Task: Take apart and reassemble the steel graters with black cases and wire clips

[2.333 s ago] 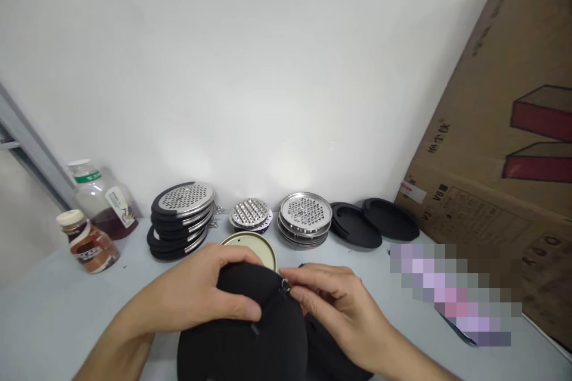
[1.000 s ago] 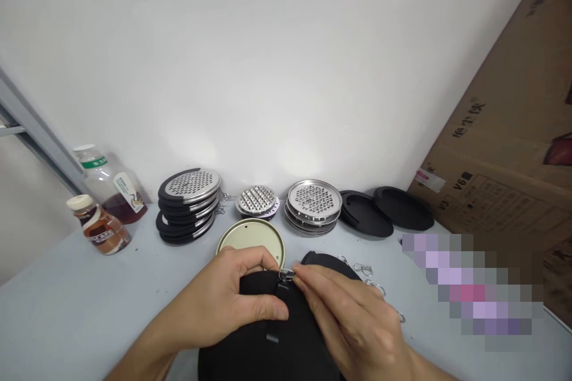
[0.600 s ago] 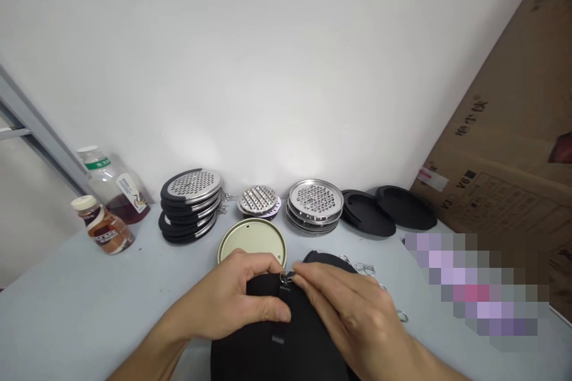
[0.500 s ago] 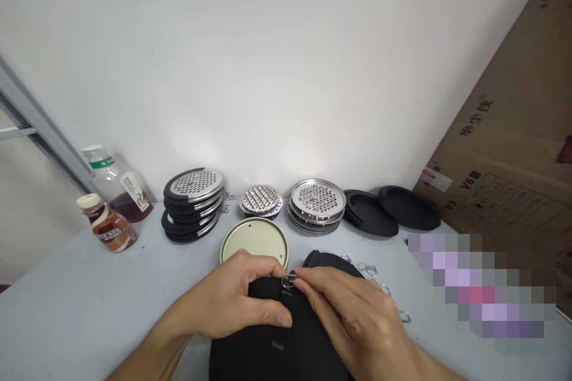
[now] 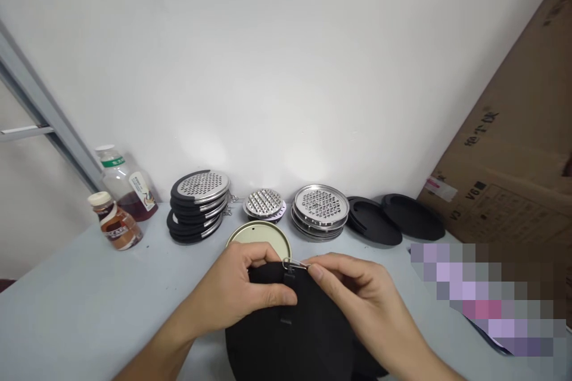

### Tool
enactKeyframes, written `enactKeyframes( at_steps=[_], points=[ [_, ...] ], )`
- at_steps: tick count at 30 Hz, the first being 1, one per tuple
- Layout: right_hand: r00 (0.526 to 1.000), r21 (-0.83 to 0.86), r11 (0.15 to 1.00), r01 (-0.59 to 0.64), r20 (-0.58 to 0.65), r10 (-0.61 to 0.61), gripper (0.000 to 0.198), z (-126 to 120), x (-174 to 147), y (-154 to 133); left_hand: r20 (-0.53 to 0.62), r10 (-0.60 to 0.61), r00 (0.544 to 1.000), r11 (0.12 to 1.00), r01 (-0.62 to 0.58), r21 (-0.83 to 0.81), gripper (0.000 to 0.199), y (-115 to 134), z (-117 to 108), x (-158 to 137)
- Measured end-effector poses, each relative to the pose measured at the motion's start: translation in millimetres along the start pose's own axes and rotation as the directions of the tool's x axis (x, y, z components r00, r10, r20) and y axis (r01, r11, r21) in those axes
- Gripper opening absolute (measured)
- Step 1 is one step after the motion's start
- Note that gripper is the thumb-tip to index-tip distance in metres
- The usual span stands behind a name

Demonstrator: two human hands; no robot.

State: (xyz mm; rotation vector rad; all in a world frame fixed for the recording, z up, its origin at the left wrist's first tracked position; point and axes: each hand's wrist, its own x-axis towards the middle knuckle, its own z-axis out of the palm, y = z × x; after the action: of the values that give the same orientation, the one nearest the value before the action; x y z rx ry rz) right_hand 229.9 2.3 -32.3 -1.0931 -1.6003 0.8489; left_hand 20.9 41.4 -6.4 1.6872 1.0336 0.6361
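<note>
My left hand (image 5: 239, 289) grips the upper edge of a round black disc (image 5: 290, 348), thumb on the near face and fingers behind. A small metal wire clip (image 5: 295, 264) sits at the disc's top edge, by a narrow slotted strip. Its right end is pinched between the thumb and fingertips of my right hand (image 5: 373, 300). Whether the clip's left end passes through the disc cannot be made out. Behind my hands lies a pale green round plate (image 5: 261, 235), partly covered. Another black piece (image 5: 364, 360) shows below my right hand.
Along the wall stand stacked black-rimmed graters (image 5: 201, 196), small grater discs (image 5: 264, 202), larger metal grater discs (image 5: 320, 205) and black round covers (image 5: 413, 217). Two bottles (image 5: 118, 223) (image 5: 138, 193) are at the left. A cardboard box (image 5: 504, 161) and a pixelated object (image 5: 482, 300) are at the right.
The disc's top edge has risen slightly in view. My right hand has shifted right and turned, showing more of the wire clip. Loose wire clips at the right are now out of sight.
</note>
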Motion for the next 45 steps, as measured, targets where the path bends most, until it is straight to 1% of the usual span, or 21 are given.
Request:
enactKeyframes(
  at_steps=[5,9,11,12,14,16,17,19,21,22,24,25,27,29,32,35,38,40,41,43,45],
  points=[
    [0.984,-0.056,0.985,0.165,-0.053,-0.168,0.019,4.5,-1.4,3.7,-0.005,-0.068,0.998,0.995,0.068,-0.071,0.031,-3.7,8.8,0.9],
    [0.988,-0.022,0.989,0.147,-0.034,-0.148,0.02,16.3,-6.3,2.6,0.024,-0.006,1.0,0.994,0.008,-0.107,0.024,-1.9,22.6,2.8],
    [0.994,0.021,0.993,0.113,-0.006,-0.113,0.02,12.3,-4.7,-3.2,0.022,0.02,1.0,0.994,-0.018,-0.104,0.025,-1.3,24.4,2.5],
    [0.996,0.039,0.995,0.087,-0.029,-0.086,0.02,5.0,-2.0,-6.9,-0.008,0.009,1.0,0.994,-0.01,-0.105,0.028,-1.6,21.9,1.9],
    [0.985,0.033,0.999,0.034,-0.17,-0.028,0.021,-21.5,6.4,-13.2,-0.121,-0.051,0.991,0.991,0.035,-0.132,0.036,-2.4,8.9,0.4],
    [0.935,-0.068,0.997,-0.024,-0.354,-0.002,0.021,-59.4,15.4,-13.4,-0.243,-0.083,0.966,0.982,0.037,-0.188,0.036,-0.9,-11.0,0.6],
    [0.922,-0.137,0.987,-0.078,-0.387,0.019,0.023,-79.3,18.4,-9.8,-0.309,-0.082,0.947,0.979,0.019,-0.203,0.034,1.7,-20.9,2.2],
    [0.93,-0.215,0.952,-0.219,-0.341,0.137,0.03,-113.6,18.3,6.1,-0.461,-0.032,0.887,0.991,-0.031,-0.128,0.033,11.9,-33.9,9.5],
    [0.922,-0.311,0.898,-0.311,-0.329,0.205,0.031,-133.9,8.9,31.9,-0.538,0.133,0.832,0.991,-0.114,0.069,0.03,28.1,-31.9,23.5],
    [0.919,-0.37,0.863,-0.344,-0.323,0.228,0.03,-138.0,1.4,46.9,-0.512,0.251,0.822,0.966,-0.179,0.185,0.026,37.1,-24.6,33.8],
    [0.919,-0.452,0.803,-0.388,-0.26,0.297,0.033,-136.6,-16.4,76.1,-0.314,0.505,0.804,0.846,-0.388,0.366,0.02,53.7,1.0,61.8],
    [0.918,-0.477,0.786,-0.392,-0.256,0.303,0.033,-132.9,-25.0,88.7,-0.168,0.616,0.77,0.748,-0.505,0.431,0.02,59.9,17.8,79.6],
    [0.928,-0.519,0.769,-0.372,-0.221,0.3,0.036,-124.0,-38.3,107.2,0.132,0.76,0.636,0.483,-0.689,0.54,0.027,67.2,56.1,120.2],
    [0.946,-0.569,0.756,-0.324,-0.211,0.246,0.043,-117.9,-44.4,117.1,0.385,0.736,0.557,0.216,-0.732,0.646,0.035,68.9,96.7,161.9],
    [0.946,-0.62,0.726,-0.297,-0.294,0.137,0.049,-117.7,-44.3,122.4,0.535,0.665,0.52,0.089,-0.767,0.635,0.033,68.2,154.1,212.1],
    [0.9,-0.578,0.75,-0.321,-0.434,0.051,0.04,-123.1,-43.9,125.9,0.599,0.589,0.543,0.043,-0.761,0.648,0.029,67.4,198.2,242.0],
    [0.873,-0.546,0.777,-0.313,-0.487,0.01,0.035,-126.5,-48.1,130.3,0.543,0.497,0.677,0.081,-0.66,0.747,0.021,63.0,222.9,259.1],
    [0.875,-0.547,0.783,-0.296,-0.484,-0.007,0.034,-126.8,-51.4,132.4,0.481,0.425,0.767,0.122,-0.575,0.809,0.025,58.4,228.1,266.0],
    [0.877,-0.547,0.788,-0.283,-0.48,-0.017,0.033,-126.6,-52.6,133.0,0.459,0.396,0.795,0.141,-0.547,0.825,0.03,56.5,227.4,267.8],
    [0.881,-0.529,0.807,-0.262,-0.473,-0.023,0.032,-126.0,-53.8,133.5,0.446,0.373,0.814,0.172,-0.533,0.829,0.035,55.1,219.5,266.2],
    [0.886,-0.474,0.844,-0.252,-0.463,0.005,0.031,-125.8,-53.7,133.6,0.45,0.389,0.804,0.206,-0.552,0.808,0.036,57.5,202.7,255.5]
  ],
)
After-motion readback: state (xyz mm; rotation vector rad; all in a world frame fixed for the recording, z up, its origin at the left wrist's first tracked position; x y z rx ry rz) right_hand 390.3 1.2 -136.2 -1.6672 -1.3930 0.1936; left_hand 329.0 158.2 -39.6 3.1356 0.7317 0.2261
